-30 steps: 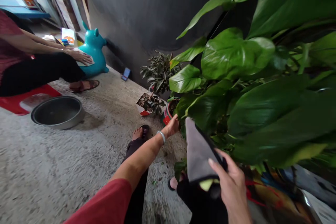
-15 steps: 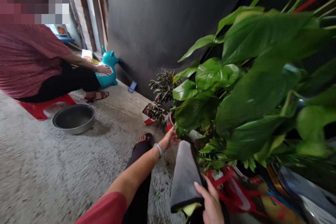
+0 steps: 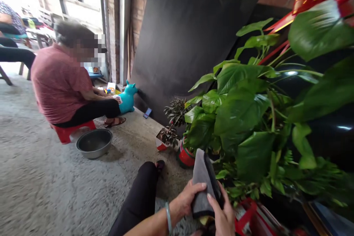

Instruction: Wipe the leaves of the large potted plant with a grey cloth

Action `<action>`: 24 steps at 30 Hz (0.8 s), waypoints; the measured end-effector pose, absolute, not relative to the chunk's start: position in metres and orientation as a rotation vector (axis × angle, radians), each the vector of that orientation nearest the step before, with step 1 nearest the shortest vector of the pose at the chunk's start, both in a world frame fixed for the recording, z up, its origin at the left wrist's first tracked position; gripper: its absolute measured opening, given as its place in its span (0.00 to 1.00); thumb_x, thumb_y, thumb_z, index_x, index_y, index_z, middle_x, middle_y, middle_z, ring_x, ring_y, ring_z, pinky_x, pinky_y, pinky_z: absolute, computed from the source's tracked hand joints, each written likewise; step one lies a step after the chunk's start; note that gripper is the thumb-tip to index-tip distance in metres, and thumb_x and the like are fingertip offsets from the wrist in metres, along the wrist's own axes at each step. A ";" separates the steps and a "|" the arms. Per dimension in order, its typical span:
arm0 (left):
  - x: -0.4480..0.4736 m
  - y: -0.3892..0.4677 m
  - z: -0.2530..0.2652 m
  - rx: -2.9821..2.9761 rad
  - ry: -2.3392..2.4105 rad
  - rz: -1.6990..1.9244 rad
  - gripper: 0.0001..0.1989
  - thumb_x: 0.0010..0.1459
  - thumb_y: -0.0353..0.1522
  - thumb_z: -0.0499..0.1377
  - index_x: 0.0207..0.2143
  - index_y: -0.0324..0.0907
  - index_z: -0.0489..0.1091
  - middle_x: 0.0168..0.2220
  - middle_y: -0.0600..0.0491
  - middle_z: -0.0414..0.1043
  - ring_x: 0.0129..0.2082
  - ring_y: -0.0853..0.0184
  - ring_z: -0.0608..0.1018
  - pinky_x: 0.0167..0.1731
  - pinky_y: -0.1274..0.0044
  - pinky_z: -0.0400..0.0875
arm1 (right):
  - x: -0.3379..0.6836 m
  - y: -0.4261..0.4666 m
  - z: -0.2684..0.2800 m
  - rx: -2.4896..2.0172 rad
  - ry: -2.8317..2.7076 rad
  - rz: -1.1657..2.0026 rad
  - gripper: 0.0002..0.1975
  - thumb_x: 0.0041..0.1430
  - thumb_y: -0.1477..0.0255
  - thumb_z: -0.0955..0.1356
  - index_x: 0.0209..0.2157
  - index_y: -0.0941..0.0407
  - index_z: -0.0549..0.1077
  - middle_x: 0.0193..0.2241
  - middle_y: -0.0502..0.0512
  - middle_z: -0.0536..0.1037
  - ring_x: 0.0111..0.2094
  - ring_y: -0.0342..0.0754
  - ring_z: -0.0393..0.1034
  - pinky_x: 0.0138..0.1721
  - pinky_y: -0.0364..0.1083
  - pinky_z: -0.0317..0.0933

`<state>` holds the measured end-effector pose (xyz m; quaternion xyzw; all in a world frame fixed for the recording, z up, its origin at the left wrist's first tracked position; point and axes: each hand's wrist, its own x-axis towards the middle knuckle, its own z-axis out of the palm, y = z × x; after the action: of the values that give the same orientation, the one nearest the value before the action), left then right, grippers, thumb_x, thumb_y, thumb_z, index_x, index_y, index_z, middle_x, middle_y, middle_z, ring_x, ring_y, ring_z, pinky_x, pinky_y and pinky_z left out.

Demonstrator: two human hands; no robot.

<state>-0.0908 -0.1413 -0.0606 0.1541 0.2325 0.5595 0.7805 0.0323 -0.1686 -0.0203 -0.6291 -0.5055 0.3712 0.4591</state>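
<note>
A folded grey cloth with a dark edge and a bit of yellow at its bottom is held between both hands, low in the view. My left hand, a pale bangle on its wrist, grips the cloth's left side with the thumb across the front. On the other side my right hand clasps it, thumb on the front and fingers behind. Just beyond the cloth stands a red and green pot. Large green leaves of a potted plant spread above and right of my hands.
A person in a red shirt sits on a red stool beside a grey basin, touching a turquoise animal toy. A small planter stands by the dark board. Red bags lie at lower right.
My left hand has drawn back from near the red pot and now holds the cloth together with my right hand. The view has tilted up, showing more of the wall and the seated person.
</note>
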 end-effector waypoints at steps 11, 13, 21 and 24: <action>-0.093 -0.150 -0.032 0.299 0.620 1.208 0.25 0.35 0.46 0.75 0.30 0.37 0.76 0.24 0.52 0.74 0.23 0.68 0.74 0.28 0.76 0.70 | 0.009 -0.194 -0.012 -1.563 -1.283 0.731 0.43 0.39 0.48 0.74 0.54 0.60 0.72 0.49 0.65 0.80 0.52 0.64 0.74 0.50 0.55 0.69; -0.092 -0.151 -0.030 0.306 0.597 1.185 0.26 0.41 0.49 0.72 0.33 0.36 0.77 0.26 0.49 0.76 0.26 0.66 0.76 0.32 0.75 0.71 | 0.006 -0.192 -0.005 -1.566 -1.268 0.699 0.42 0.40 0.48 0.73 0.53 0.60 0.73 0.47 0.65 0.81 0.50 0.65 0.76 0.49 0.55 0.70; -0.151 -0.077 -0.008 0.611 1.065 1.765 0.13 0.48 0.41 0.68 0.34 0.43 0.78 0.45 0.47 0.78 0.58 0.54 0.70 0.56 0.70 0.63 | 0.002 -0.116 0.079 -1.362 -1.560 0.565 0.41 0.47 0.51 0.69 0.59 0.61 0.69 0.51 0.67 0.79 0.52 0.62 0.74 0.54 0.56 0.66; -0.168 -0.040 0.000 0.705 1.170 1.691 0.08 0.46 0.34 0.67 0.31 0.42 0.79 0.48 0.44 0.77 0.64 0.54 0.64 0.61 0.68 0.57 | -0.009 -0.074 0.107 -1.372 -1.655 0.456 0.42 0.51 0.56 0.67 0.64 0.63 0.63 0.57 0.69 0.74 0.57 0.62 0.70 0.58 0.58 0.61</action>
<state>-0.1677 -0.0403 0.0000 0.2872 0.4763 0.6887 0.4651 -0.0094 -0.0738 0.1065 -0.5561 -0.6709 0.1847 0.4544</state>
